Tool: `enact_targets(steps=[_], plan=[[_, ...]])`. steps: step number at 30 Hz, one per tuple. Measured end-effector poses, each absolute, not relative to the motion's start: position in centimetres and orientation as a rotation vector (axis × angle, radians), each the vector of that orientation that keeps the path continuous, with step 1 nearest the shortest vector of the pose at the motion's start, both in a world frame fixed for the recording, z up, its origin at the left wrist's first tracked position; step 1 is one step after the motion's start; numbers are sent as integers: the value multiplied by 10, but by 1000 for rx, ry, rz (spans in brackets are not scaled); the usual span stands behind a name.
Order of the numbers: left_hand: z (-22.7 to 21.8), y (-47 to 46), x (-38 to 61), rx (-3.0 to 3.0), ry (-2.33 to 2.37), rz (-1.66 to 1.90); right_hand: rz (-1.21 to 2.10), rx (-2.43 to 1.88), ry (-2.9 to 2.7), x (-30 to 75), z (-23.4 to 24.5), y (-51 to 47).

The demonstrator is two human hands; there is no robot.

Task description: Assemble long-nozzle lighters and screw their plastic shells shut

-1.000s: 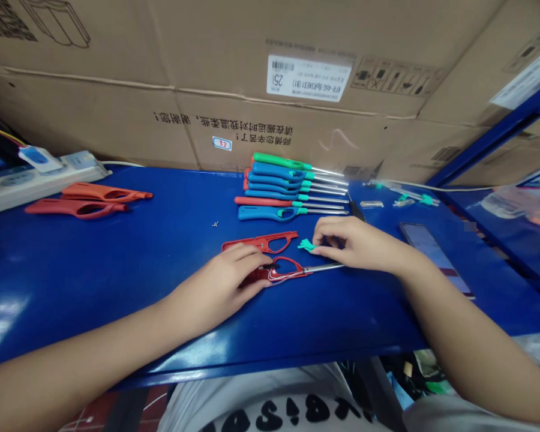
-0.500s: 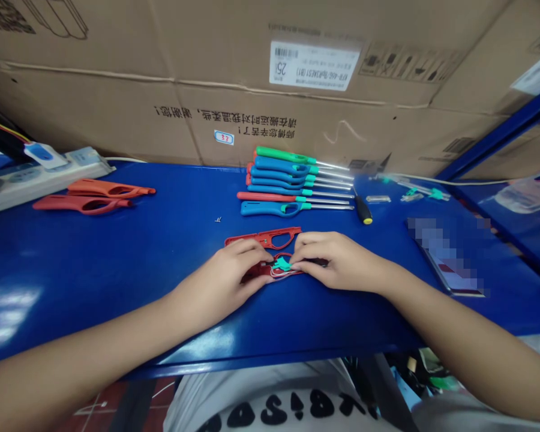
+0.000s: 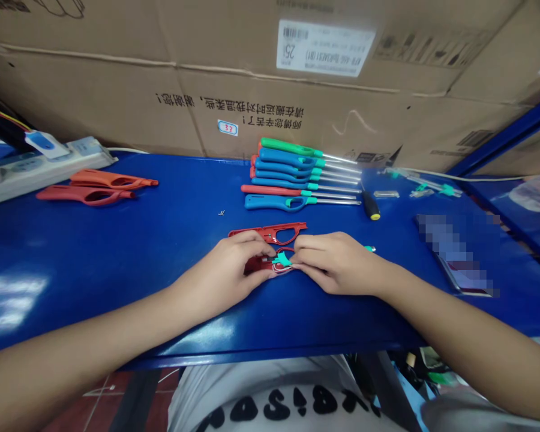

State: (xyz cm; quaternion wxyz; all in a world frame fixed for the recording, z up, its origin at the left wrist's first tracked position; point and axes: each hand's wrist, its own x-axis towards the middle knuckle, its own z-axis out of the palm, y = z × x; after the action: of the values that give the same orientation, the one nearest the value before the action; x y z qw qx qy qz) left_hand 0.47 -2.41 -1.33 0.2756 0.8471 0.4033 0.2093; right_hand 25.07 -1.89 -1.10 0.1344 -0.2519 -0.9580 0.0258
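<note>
My left hand [image 3: 225,270] is closed around a red lighter shell half [image 3: 256,265], thumb along the near side. A green trigger [image 3: 282,259] sits at the shell's opening, with thin white wire [image 3: 279,269] looping beside it. My right hand [image 3: 337,264] pinches at the trigger's right edge, its fingertips close to the left ones; part of the shell is hidden under it. Just behind the hands lies the other red shell half [image 3: 270,233], its inside facing up. A small green piece with a metal end [image 3: 369,248] shows beyond my right hand.
Several assembled lighters [image 3: 281,203] lie in a row at the back, near a screwdriver [image 3: 371,207]. Orange and red shells [image 3: 90,194] rest by a power strip [image 3: 78,157]. Small screws [image 3: 222,213], a phone [image 3: 454,258] and clear-green parts [image 3: 432,185] are also on the blue table.
The view has shifted slightly. The green trigger has turned a little in the shell between my fingers. The green piece with the metal end now shows beyond my right hand.
</note>
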Motion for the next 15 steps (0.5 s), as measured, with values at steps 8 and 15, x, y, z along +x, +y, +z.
enact_targets(steps=[8,15], plan=[[-14,-27,4,2391,1053,595,-311,-727,-3026,241,-6,-31],[-20,-30,3,2603,949,572,-239,-871,-2687,253,1,-21]])
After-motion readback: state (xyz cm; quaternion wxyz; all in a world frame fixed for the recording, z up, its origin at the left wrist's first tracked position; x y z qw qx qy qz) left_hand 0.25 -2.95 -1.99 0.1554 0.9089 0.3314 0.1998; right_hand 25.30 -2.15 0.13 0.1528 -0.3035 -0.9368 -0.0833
